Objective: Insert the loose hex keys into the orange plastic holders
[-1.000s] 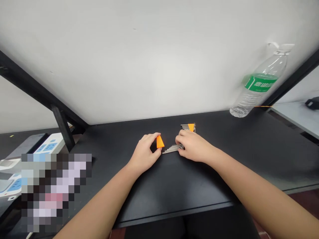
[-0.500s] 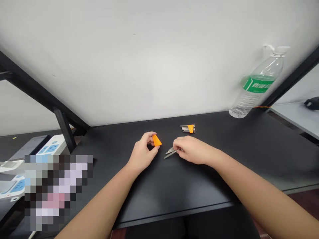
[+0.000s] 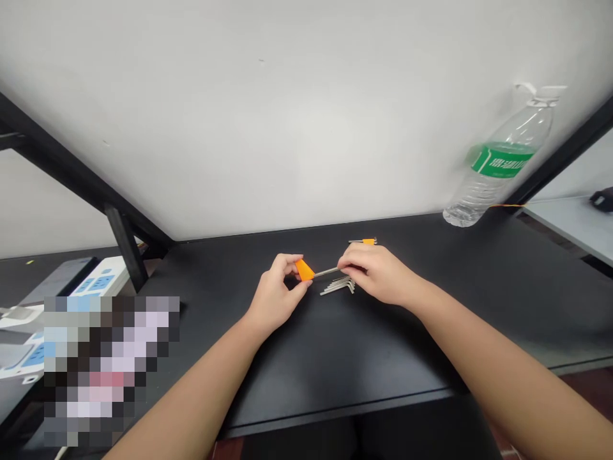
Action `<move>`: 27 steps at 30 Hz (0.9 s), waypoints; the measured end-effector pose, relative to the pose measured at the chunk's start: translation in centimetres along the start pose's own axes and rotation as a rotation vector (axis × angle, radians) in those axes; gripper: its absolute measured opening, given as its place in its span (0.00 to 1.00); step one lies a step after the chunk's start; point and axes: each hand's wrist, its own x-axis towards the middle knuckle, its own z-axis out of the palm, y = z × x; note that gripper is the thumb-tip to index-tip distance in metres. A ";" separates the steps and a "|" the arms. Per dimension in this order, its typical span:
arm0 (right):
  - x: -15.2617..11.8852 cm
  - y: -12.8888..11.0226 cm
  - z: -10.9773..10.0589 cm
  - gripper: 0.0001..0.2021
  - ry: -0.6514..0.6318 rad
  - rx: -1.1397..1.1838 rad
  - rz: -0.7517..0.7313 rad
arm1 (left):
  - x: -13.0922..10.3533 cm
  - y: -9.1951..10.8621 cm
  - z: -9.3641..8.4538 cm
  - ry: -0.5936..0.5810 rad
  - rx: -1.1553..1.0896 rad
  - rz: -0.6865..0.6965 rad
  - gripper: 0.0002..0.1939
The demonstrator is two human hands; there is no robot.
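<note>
Between the thumb and fingers of my left hand (image 3: 278,287) is an orange hex key holder (image 3: 305,269). My right hand (image 3: 376,271) pinches a metal hex key (image 3: 327,272), whose far end meets the holder's lower right corner; whether it sits inside a hole cannot be made out. Several loose hex keys (image 3: 338,285) lie on the black table just below, their bent ends toward my right hand. Behind that hand, partly covered by it, lies a second orange holder (image 3: 368,241) with hex keys in it.
A clear plastic bottle (image 3: 502,160) with a green label stands at the back right against the white wall. White power strips (image 3: 103,281) lie on the left beside a black frame post (image 3: 125,246). The black table's (image 3: 354,364) front edge runs close to me.
My right hand has lifted one hex key off the loose pile and brought its end to the orange holder. My left hand keeps the holder in nearly the same place.
</note>
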 end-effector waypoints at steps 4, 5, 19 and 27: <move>0.0 0.2 -0.2 0.11 0.004 0.016 0.017 | -0.1 0.0 -0.1 0.006 -0.019 -0.003 0.22; 0.0 0.2 -0.3 0.11 -0.007 0.020 0.020 | -0.1 0.0 -0.1 0.004 -0.021 -0.001 0.22; 0.2 -1.0 -0.3 0.06 0.003 0.184 0.113 | 0.1 -0.4 0.4 0.002 -0.131 -0.027 0.05; 0.4 -1.4 2.5 0.06 0.103 0.191 0.027 | 0.1 0.1 0.5 -0.018 -0.113 0.139 0.03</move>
